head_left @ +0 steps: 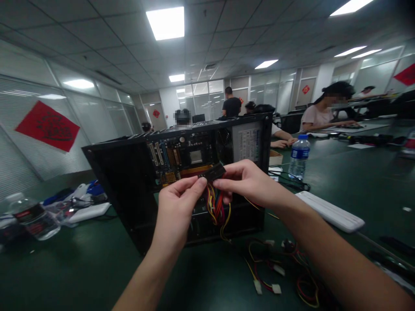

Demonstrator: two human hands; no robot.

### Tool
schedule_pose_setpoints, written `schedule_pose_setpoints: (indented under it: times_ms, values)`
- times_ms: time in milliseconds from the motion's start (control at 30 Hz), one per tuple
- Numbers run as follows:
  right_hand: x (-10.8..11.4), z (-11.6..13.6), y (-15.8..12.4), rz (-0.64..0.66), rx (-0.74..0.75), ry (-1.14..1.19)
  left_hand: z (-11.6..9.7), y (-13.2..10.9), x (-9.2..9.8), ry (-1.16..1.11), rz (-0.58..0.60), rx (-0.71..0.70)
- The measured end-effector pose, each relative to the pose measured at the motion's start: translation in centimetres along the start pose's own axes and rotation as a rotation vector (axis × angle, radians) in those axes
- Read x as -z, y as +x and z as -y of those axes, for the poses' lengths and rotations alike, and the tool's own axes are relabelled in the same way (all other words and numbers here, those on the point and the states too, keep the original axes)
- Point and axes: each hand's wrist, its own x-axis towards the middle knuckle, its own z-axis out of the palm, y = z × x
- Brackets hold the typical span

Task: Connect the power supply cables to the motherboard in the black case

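Between my two hands is a long black power connector [212,172] with a bundle of coloured wires [216,205] hanging below it. My left hand [181,194] pinches its left end with thumb and forefinger. The right end is gripped by my right hand [244,181]. Behind them stands an open black computer case [119,194], its inside facing me. In it a motherboard [173,153] with several slots shows, along with a power supply [247,144] at the upper right. My hands partly cover the lower edge of the board.
Loose cables with white plugs [275,288] lie on the green table [97,268] at front right. A blue-capped water bottle [299,157] and a white keyboard [330,211] are to the right. Another bottle [35,218] stands at left. Several people sit or stand beyond.
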Motion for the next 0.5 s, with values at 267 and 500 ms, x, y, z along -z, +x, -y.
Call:
schedule_pose_setpoints:
  times_ms: [267,500]
  values:
    - [-0.9,-0.4,0.4,-0.092,-0.055,0.01,0.8,0.7,0.0,-0.026,0.03,0.014]
    - [-1.4,-2.8,1.5,-0.144,-0.042,0.009,1.5,1.4,0.5,0.042,-0.005,-0.03]
